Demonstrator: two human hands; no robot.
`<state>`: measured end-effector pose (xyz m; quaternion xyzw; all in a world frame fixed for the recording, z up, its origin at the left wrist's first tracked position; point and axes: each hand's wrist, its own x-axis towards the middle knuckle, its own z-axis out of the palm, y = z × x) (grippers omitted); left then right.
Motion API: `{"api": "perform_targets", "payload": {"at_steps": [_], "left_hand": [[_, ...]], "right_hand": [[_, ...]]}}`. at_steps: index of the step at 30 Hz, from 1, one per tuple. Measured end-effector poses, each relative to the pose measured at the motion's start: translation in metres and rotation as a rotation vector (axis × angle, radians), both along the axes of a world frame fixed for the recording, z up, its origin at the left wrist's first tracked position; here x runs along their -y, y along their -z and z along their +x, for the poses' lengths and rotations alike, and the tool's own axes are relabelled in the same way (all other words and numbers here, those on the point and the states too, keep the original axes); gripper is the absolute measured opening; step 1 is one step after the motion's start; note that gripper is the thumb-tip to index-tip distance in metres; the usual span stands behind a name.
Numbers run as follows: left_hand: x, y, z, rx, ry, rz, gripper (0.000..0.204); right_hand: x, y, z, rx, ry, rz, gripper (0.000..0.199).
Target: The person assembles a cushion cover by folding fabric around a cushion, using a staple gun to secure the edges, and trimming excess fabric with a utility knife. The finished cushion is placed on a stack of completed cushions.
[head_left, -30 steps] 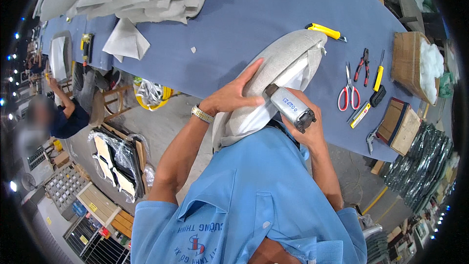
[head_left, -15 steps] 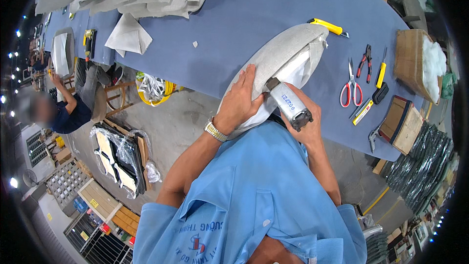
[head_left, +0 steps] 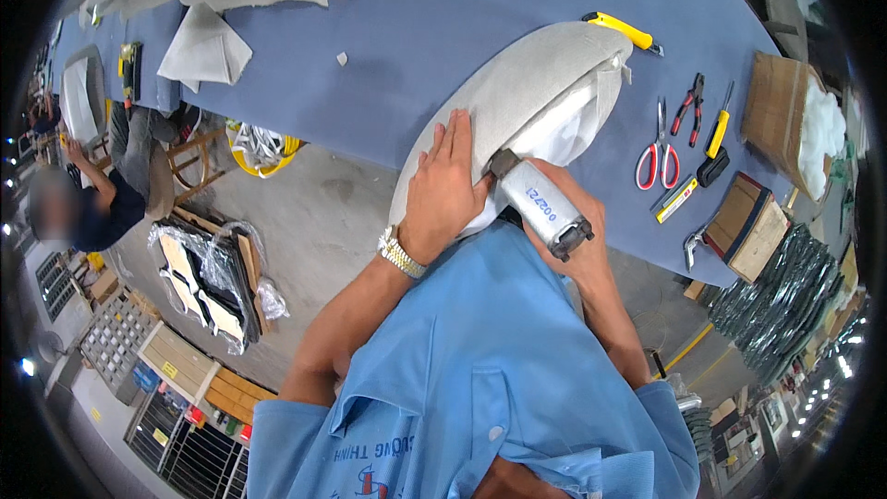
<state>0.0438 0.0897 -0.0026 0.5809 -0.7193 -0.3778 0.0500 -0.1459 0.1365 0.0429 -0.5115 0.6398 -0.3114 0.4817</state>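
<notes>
**Grey padded panel under your left hand, staple gun in your right**

Your padded panel (head_left: 504, 74) is a long, curved shape with rounded ends, covered in light grey fabric. It stands at a slant, its far end over the blue-grey table (head_left: 434, 9) and its near end close to your shirt (head_left: 471, 314). Along its right side you can see white lining (head_left: 564, 125), with the grey fabric folded and loose at the far corner. Your left hand (head_left: 443, 189) lies flat on the grey face.

Your staple gun (head_left: 545, 208), silver-bodied with a dark nose and black rear cap, sits in your right hand (head_left: 587, 217), nose at the fabric's inner edge; contact is unclear.
</notes>
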Motion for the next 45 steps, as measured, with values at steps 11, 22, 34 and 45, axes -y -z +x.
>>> {"api": "perform_targets", "payload": {"at_steps": [11,22,34,45], "left_hand": [[0.0,-0.007,0.003,-0.011,0.015,0.009,0.092],[-0.002,-0.011,-0.003,0.072,0.02,-0.066,0.092],[-0.01,0.001,-0.002,0.015,0.012,-0.085,0.089],[0.011,-0.012,-0.005,-0.035,0.053,-0.108,0.094]], "right_hand": [[-0.013,0.005,-0.005,-0.058,-0.122,-0.214,0.055],[-0.02,0.019,-0.001,0.017,-0.073,-0.147,0.059],[-0.017,-0.003,-0.001,-0.01,-0.151,-0.089,0.053],[-0.008,-0.003,0.007,0.068,-0.045,-0.156,0.056]]}}
